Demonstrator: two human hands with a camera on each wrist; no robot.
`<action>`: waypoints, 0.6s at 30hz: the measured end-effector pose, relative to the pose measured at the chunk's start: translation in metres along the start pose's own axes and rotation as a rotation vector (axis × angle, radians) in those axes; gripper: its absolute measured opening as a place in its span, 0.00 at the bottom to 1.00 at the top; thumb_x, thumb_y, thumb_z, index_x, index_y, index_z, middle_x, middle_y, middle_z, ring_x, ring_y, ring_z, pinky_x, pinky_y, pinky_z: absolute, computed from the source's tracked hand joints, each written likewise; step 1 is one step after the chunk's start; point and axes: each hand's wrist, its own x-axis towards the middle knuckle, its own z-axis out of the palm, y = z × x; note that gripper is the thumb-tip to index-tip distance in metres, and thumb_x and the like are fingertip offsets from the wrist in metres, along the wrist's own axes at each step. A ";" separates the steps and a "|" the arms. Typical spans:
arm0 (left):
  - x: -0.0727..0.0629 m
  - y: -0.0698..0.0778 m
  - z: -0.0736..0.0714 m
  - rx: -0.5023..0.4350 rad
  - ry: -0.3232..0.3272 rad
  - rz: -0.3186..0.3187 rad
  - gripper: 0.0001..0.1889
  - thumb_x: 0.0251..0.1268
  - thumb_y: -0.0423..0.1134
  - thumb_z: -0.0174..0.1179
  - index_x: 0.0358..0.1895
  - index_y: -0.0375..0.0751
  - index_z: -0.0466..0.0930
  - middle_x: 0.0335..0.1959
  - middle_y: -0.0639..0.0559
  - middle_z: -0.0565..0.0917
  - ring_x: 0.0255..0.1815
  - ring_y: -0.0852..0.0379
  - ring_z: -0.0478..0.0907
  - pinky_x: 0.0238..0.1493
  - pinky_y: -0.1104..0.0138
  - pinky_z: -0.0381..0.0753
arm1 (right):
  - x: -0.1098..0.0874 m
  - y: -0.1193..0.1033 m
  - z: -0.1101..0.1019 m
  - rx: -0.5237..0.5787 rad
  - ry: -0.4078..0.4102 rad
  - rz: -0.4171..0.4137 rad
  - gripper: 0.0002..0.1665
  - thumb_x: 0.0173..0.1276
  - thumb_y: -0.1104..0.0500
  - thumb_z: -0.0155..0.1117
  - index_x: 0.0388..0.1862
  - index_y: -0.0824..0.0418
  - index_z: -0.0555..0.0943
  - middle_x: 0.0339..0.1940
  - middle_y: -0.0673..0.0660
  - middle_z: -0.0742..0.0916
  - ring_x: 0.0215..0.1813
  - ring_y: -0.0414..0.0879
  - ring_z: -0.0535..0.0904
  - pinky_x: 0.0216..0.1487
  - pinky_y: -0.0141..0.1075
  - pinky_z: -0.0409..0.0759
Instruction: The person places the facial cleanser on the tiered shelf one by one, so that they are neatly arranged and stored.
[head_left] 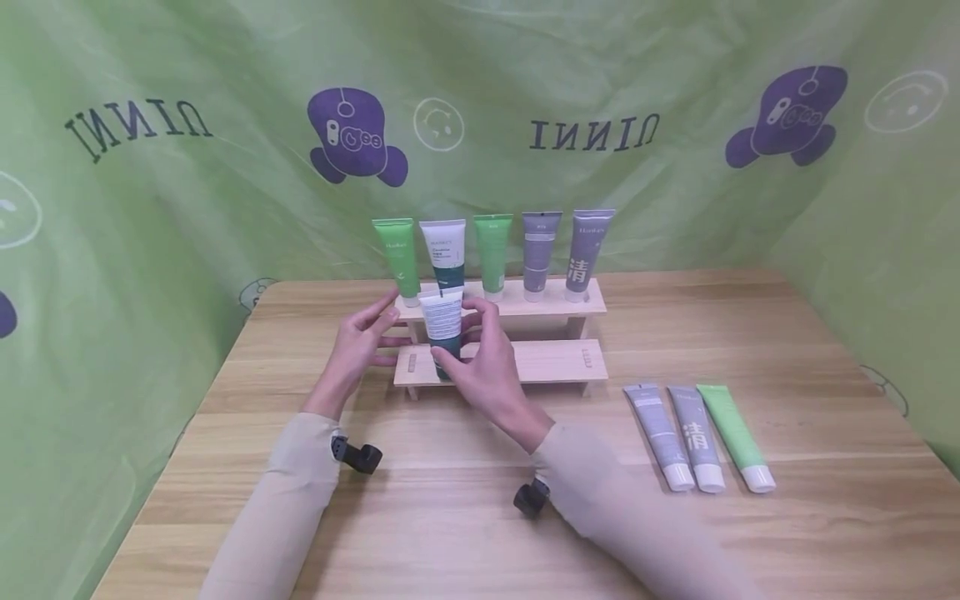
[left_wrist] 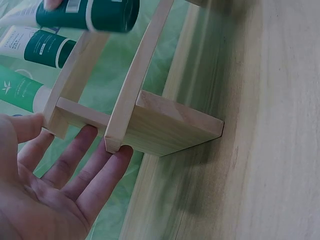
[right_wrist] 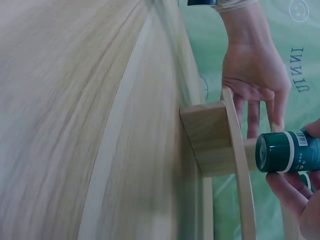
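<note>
Small tube point(head_left: 443, 327), white with fine print up top and dark green toward the cap, is hanging near-upright, cap down, just above the left part of the lower tier point(head_left: 543, 362). Open room is running along that tier from the tube to its right edge. Right hand point(head_left: 487, 367) is pinching the tube between thumb and fingers; left hand point(head_left: 358, 342) is spreading its fingers against the left end of the wooden stand point(left_wrist: 170, 125), five tubes point(head_left: 493, 257) standing behind on the upper tier point(head_left: 551, 305).
</note>
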 end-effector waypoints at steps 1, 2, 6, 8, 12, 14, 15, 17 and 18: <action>0.000 0.000 0.000 -0.003 -0.002 -0.001 0.28 0.77 0.52 0.54 0.77 0.61 0.63 0.65 0.33 0.76 0.56 0.35 0.81 0.45 0.50 0.88 | 0.000 0.000 0.003 -0.004 -0.003 0.004 0.42 0.59 0.68 0.76 0.66 0.59 0.62 0.45 0.58 0.80 0.43 0.50 0.82 0.36 0.32 0.87; -0.001 0.000 0.000 -0.005 -0.003 -0.001 0.28 0.77 0.52 0.54 0.77 0.61 0.63 0.65 0.33 0.76 0.56 0.35 0.81 0.45 0.51 0.88 | 0.001 -0.001 0.005 -0.007 -0.006 0.008 0.42 0.59 0.67 0.76 0.66 0.59 0.62 0.45 0.58 0.80 0.43 0.50 0.82 0.36 0.32 0.87; -0.001 0.000 0.000 0.000 -0.007 -0.013 0.27 0.77 0.52 0.54 0.76 0.62 0.64 0.65 0.34 0.76 0.56 0.36 0.81 0.45 0.52 0.88 | 0.002 -0.003 0.012 -0.007 -0.013 0.023 0.41 0.59 0.67 0.75 0.66 0.60 0.61 0.46 0.59 0.80 0.44 0.51 0.83 0.37 0.32 0.87; 0.000 0.000 0.000 0.001 -0.010 -0.012 0.27 0.77 0.53 0.54 0.76 0.63 0.63 0.65 0.34 0.76 0.56 0.36 0.81 0.46 0.51 0.88 | 0.002 -0.004 0.015 -0.007 -0.011 0.027 0.41 0.59 0.68 0.75 0.65 0.60 0.61 0.46 0.59 0.80 0.45 0.52 0.83 0.37 0.31 0.87; 0.000 0.000 0.000 -0.005 -0.008 -0.005 0.28 0.77 0.53 0.54 0.76 0.63 0.64 0.65 0.34 0.76 0.55 0.36 0.82 0.46 0.50 0.87 | 0.004 -0.005 0.021 -0.028 -0.005 0.039 0.40 0.60 0.67 0.75 0.65 0.59 0.61 0.47 0.59 0.79 0.46 0.52 0.83 0.39 0.32 0.86; 0.000 0.000 0.000 -0.008 -0.005 -0.001 0.28 0.77 0.53 0.54 0.76 0.62 0.64 0.64 0.34 0.77 0.54 0.37 0.82 0.46 0.50 0.88 | 0.005 -0.004 0.023 -0.046 -0.003 0.043 0.40 0.60 0.67 0.75 0.64 0.59 0.61 0.47 0.59 0.79 0.46 0.52 0.83 0.41 0.35 0.86; 0.000 0.000 0.000 -0.007 -0.006 -0.001 0.28 0.77 0.53 0.54 0.76 0.62 0.64 0.64 0.34 0.77 0.54 0.37 0.83 0.46 0.50 0.88 | 0.005 -0.004 0.024 -0.055 -0.002 0.045 0.40 0.60 0.66 0.75 0.64 0.59 0.61 0.47 0.58 0.79 0.45 0.52 0.83 0.42 0.36 0.86; 0.000 0.000 0.000 -0.004 -0.007 0.004 0.28 0.77 0.53 0.54 0.77 0.60 0.63 0.64 0.34 0.77 0.53 0.38 0.83 0.45 0.51 0.88 | 0.005 -0.004 0.026 -0.074 0.003 0.048 0.39 0.60 0.65 0.76 0.63 0.59 0.62 0.46 0.58 0.79 0.45 0.52 0.82 0.45 0.38 0.86; 0.000 0.000 0.000 -0.003 -0.009 0.006 0.28 0.77 0.53 0.54 0.77 0.60 0.63 0.65 0.34 0.76 0.53 0.39 0.83 0.45 0.51 0.88 | 0.006 -0.003 0.027 -0.079 0.006 0.047 0.39 0.60 0.65 0.76 0.63 0.59 0.62 0.46 0.58 0.79 0.45 0.51 0.82 0.45 0.39 0.86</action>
